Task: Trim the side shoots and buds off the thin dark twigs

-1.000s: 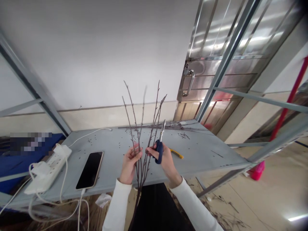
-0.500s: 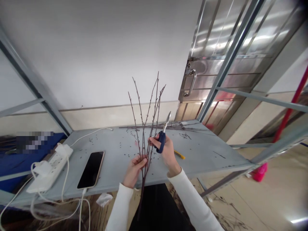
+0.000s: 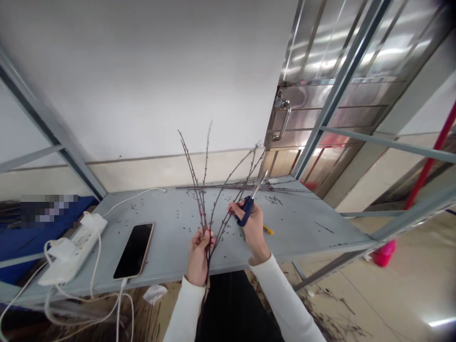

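My left hand [image 3: 198,254] is closed around the stem of a bare, dark, forked branch [image 3: 203,190] held upright over the grey metal table [image 3: 171,237]. My right hand [image 3: 253,225] grips blue-handled scissors [image 3: 249,206], blades pointing up and right. Its fingers also pinch one side twig and pull it away to the right, spreading the fork.
A black phone [image 3: 134,251] on a charging cable lies at the table's left front, beside a white power strip [image 3: 73,247] with tangled cords. A yellow-handled tool [image 3: 268,230] lies behind my right hand. Cut twigs [image 3: 249,186] and small buds litter the table. Steel frame posts and a metal door stand to the right.
My left hand slid down and closed on the stem. My right hand moved right with the scissors, drawing a side twig outward, so the branch spread and tilted.
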{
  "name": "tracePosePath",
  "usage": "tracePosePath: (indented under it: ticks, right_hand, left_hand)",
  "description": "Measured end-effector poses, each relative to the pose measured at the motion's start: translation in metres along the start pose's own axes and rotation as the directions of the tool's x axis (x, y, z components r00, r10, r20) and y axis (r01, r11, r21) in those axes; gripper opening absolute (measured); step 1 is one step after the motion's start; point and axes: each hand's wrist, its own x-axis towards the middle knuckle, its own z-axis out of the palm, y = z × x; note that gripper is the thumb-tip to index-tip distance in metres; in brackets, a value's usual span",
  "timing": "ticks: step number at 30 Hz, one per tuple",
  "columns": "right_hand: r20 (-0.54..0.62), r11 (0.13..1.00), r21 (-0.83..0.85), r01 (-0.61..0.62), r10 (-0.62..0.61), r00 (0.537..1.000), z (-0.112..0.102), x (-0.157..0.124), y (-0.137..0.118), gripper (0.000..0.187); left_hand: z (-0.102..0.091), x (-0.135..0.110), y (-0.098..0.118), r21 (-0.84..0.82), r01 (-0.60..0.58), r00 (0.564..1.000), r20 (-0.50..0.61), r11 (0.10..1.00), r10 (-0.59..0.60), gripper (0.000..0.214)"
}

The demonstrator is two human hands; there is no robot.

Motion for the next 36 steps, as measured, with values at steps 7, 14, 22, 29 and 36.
tracePosePath:
  ticks: [7, 14, 22, 29, 36]
  right_hand:
    - [-0.027, 1.0, 0.01, 0.002, -0.002, 1.0, -0.004, 0.003, 0.005, 0.036]
    - [0.079, 0.982, -0.186, -0.018, 0.033, 0.996, -0.004, 0.01, 0.006, 0.04]
    - [0.296, 0.881, -0.47, 0.057, 0.096, 0.95, -0.044, 0.006, 0.005, 0.039]
    - [0.462, 0.697, -0.652, 0.297, 0.055, 0.885, -0.083, -0.009, 0.001, 0.025]
    - [0.612, 0.299, -0.769, 0.566, 0.084, 0.787, -0.089, -0.016, -0.025, 0.029]
  left_hand:
    - [0.003, -0.005, 0.011, -0.019, 0.032, 0.996, 0.083, 0.999, -0.031, 0.029]
    - [0.006, -0.014, 0.01, 0.07, 0.197, 0.976, 0.083, 0.978, -0.203, 0.027]
    - [0.007, -0.019, 0.014, 0.061, 0.238, 0.968, 0.066, 0.969, -0.242, 0.023]
    - [0.004, -0.015, 0.009, 0.061, 0.249, 0.968, 0.013, 0.967, -0.25, 0.022]
    - [0.006, -0.016, 0.007, 0.114, 0.227, 0.974, 0.001, 0.967, -0.228, 0.024]
